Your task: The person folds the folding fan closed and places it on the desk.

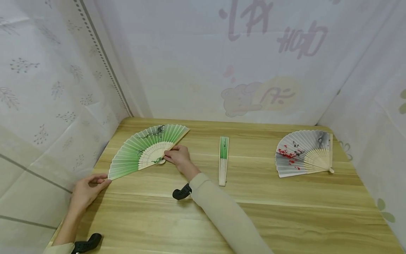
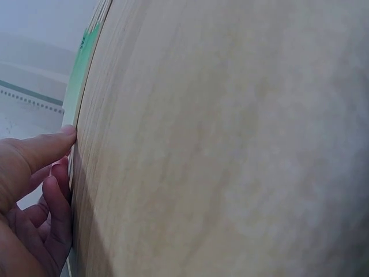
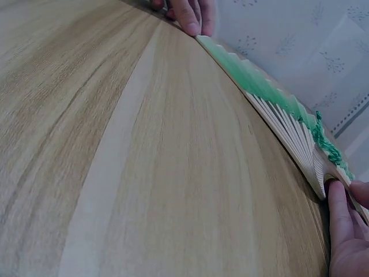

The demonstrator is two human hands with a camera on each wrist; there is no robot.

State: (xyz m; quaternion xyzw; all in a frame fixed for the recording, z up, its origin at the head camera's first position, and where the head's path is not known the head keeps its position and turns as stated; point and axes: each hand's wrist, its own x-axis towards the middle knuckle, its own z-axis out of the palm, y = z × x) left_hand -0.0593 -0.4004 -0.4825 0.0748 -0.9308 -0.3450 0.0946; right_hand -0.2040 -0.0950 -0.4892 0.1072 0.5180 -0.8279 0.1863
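A green folding fan (image 1: 130, 155) lies spread on the left of the table, its pale ribs meeting at a pivot with a green tassel (image 3: 327, 147). At its lower left corner my left hand (image 1: 85, 192) pinches the edge; the left wrist view shows the thumb (image 2: 49, 147) on that corner. My right hand (image 1: 180, 159) pinches the right-hand end stick near the pivot. From the right wrist view, fingers of the right hand (image 3: 349, 231) reach beneath the pivot end. Right of that hand lies a folded green fan (image 1: 223, 160), upright in the head view.
A grey fan with red blossoms (image 1: 293, 153) lies spread at the right of the wooden table (image 1: 285, 218). Printed cloth (image 1: 177, 70) hangs behind the table and at both sides. A black wrist mount (image 1: 182, 192) sticks out from the right sleeve.
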